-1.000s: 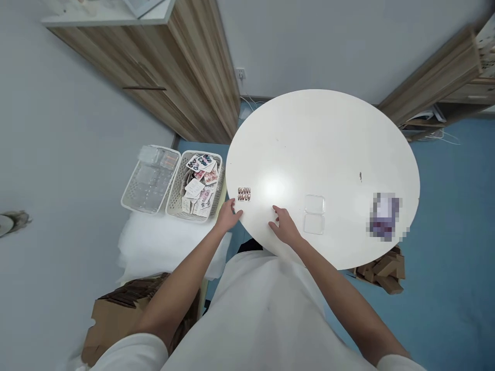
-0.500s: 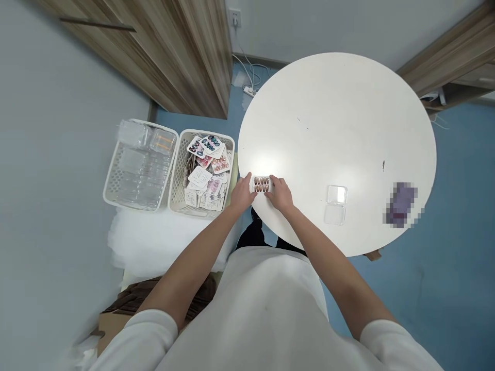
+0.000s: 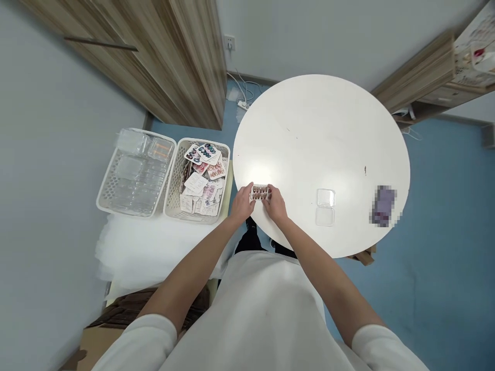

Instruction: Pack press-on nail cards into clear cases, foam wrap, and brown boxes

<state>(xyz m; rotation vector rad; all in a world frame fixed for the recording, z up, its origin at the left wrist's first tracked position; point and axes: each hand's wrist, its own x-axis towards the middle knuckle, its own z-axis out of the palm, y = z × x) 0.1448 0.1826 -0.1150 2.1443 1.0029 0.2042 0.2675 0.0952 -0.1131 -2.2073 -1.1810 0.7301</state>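
Observation:
Between my two hands is a card of press-on nails [image 3: 260, 192], brown and glossy, set in two rows on a white backing. My left hand [image 3: 243, 204] grips the card's left edge with thumb and fingers. At its right edge, my right hand [image 3: 276, 204] pinches it the same way. The card is at the near left rim of the round white table [image 3: 309, 129]; whether it touches the surface I cannot tell. Farther right on the table lies a clear plastic case [image 3: 325, 207], hinged open with both halves flat.
Left of the table, a white basket [image 3: 167, 206] holds many nail cards. Beside it another white basket [image 3: 101, 193] contains stacked clear cases. A blurred purple item [image 3: 383, 205] lies at the table's right. White foam sheeting [image 3: 143, 252] sits below the baskets. A wooden cabinet [image 3: 185, 62] stands behind.
The view has shifted, so the table appears lower and further left. Both hands still hold the nail card, which now looks slightly tilted.

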